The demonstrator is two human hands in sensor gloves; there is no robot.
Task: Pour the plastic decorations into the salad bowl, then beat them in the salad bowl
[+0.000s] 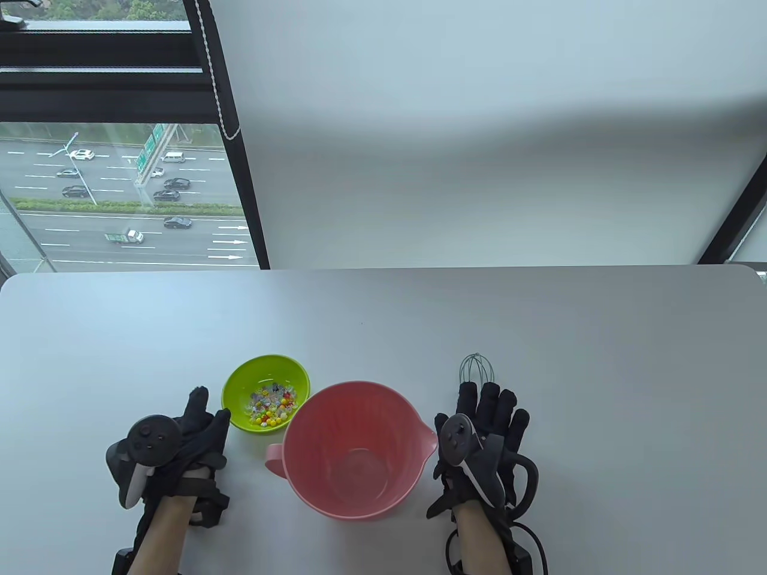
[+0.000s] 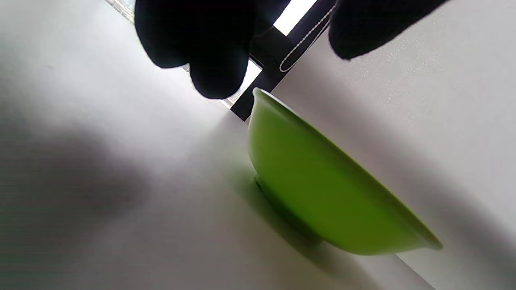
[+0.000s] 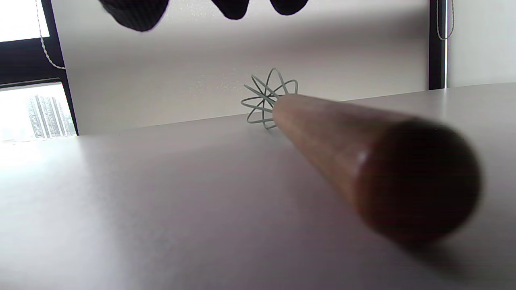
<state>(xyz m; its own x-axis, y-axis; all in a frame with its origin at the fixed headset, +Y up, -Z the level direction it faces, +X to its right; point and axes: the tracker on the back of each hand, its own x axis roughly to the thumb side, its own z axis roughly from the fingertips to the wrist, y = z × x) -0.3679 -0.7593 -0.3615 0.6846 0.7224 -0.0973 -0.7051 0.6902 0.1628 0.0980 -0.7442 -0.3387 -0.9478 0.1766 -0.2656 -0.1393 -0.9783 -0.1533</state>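
Observation:
A small green bowl (image 1: 245, 374) holds several small colourful plastic decorations (image 1: 272, 407). Right of it stands the empty pink salad bowl (image 1: 359, 413), which has a handle and a spout. My left hand (image 1: 201, 419) lies just left of the green bowl with its fingers straight; the left wrist view shows the fingertips (image 2: 217, 60) above the bowl's outer wall (image 2: 322, 193), gripping nothing. The whisk lies on the table with its wire head (image 1: 476, 368) pointing away. My right hand (image 1: 491, 407) hovers flat over its brown wooden handle (image 3: 363, 153), fingertips (image 3: 133, 12) raised off it.
Everything sits near the front of the grey table (image 1: 383, 323). Behind the table's far edge are a white wall and, at the left, a window (image 1: 120, 191) with a bead cord.

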